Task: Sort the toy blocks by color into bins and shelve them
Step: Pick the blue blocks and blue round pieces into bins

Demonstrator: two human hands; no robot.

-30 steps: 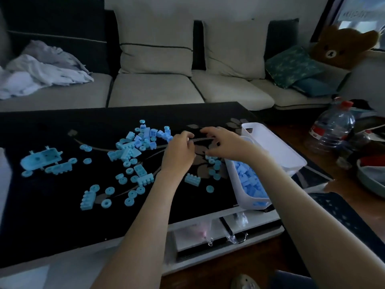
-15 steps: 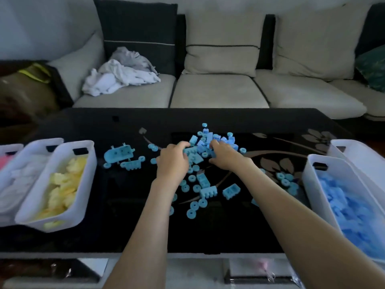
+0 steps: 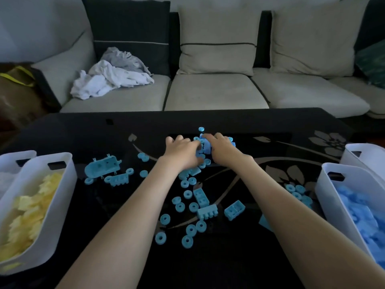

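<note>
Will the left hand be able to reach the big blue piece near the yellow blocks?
Probably yes. The left hand rests on the pile, and only bare table and a few small rings lie between it and the big blue piece.

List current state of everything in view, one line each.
Light-blue plastic toy blocks: loose on black table, heaped centre.
Left hand: on heap, fingers curled, grip unclear.
Right hand: on heap, grip unclear.
Left white plastic bin: holds yellow blocks.
Right white plastic bin: holds blue blocks.
Crumpled white cloth: heaped on sofa.
</note>
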